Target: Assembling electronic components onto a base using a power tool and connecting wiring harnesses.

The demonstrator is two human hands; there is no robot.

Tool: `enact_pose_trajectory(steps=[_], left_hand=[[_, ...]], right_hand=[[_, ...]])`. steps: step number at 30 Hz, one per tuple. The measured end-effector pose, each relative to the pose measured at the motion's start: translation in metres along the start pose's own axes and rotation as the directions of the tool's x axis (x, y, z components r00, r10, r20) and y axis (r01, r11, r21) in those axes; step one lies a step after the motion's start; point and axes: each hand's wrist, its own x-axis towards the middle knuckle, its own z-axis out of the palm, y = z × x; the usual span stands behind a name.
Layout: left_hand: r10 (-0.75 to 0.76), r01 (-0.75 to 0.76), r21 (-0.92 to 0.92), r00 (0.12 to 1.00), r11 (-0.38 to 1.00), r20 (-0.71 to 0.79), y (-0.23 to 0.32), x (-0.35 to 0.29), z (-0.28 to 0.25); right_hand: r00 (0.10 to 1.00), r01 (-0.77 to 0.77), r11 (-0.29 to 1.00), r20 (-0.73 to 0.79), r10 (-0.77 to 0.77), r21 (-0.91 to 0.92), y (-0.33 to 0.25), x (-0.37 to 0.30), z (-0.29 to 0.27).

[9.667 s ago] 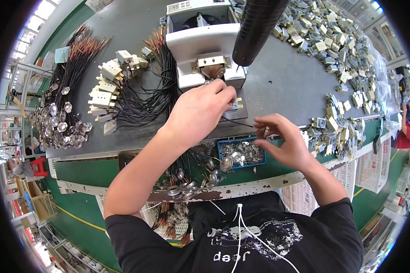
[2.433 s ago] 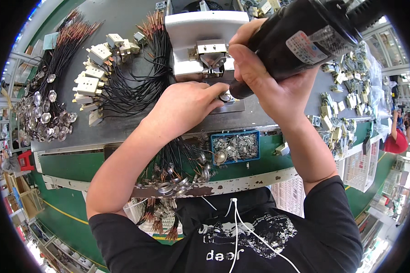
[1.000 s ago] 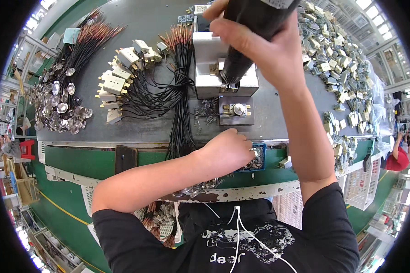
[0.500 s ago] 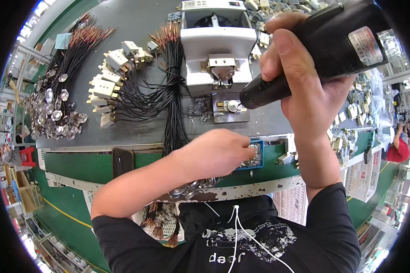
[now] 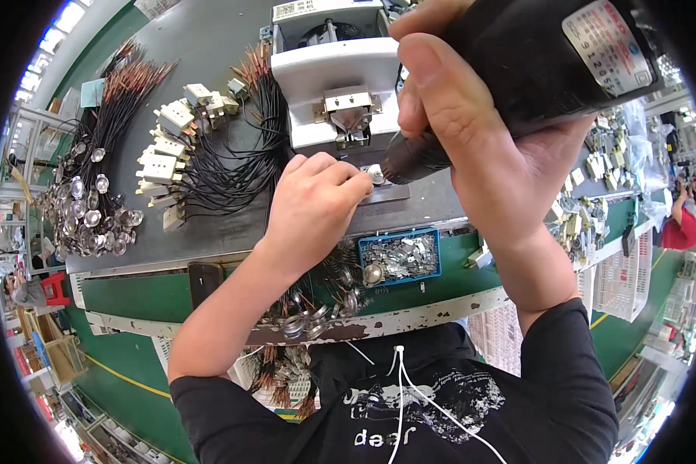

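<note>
A black electric screwdriver (image 5: 510, 62) is gripped in my right hand (image 5: 491, 147), its nose slanting down to the left. That nose ends right beside a small white round part (image 5: 376, 173) on a flat metal block (image 5: 394, 193). My left hand (image 5: 317, 197) is at the block's left side, fingers bent and pinched together close to the white part. Whatever those fingertips hold is hidden behind them. Just behind the block stands a white machine (image 5: 356, 58) with a metal clamp-like piece (image 5: 349, 116) on its front.
Black wires with copper ends (image 5: 259, 93) and white connectors (image 5: 162, 166) lie left of the machine. Farther left are round clear-and-metal pieces (image 5: 93, 197). A blue tray (image 5: 439, 255) of small metal parts sits at the near edge. More connectors (image 5: 576, 220) are piled right.
My left hand has left the blue tray and moved up and left to the metal block. My right hand still holds the screwdriver at the white part; the whole view has shifted somewhat.
</note>
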Motion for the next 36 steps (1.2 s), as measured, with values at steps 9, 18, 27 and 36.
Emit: enact_pose_trajectory(steps=[9,18,27,36], left_hand=[[-0.007,0.008,0.023,0.999,1.0,-0.048,0.004,0.005,0.001],[-0.072,0.072,-0.136,0.997,0.988,0.001,-0.007,-0.002,0.012],[-0.114,0.12,-0.186,0.993,0.975,0.041,-0.01,-0.01,0.008],[-0.123,0.141,-0.187,0.987,0.972,0.103,-0.012,-0.01,0.009]], right_hand=[[0.997,0.075,0.995,-0.04,-0.073,0.066,0.01,-0.002,0.003],[0.986,0.156,0.979,-0.081,-0.146,0.135,0.023,-0.004,0.004],[0.966,0.255,0.945,-0.101,-0.239,0.203,0.035,0.02,0.048],[0.92,0.313,0.878,0.115,-0.376,0.363,0.05,0.04,0.062]])
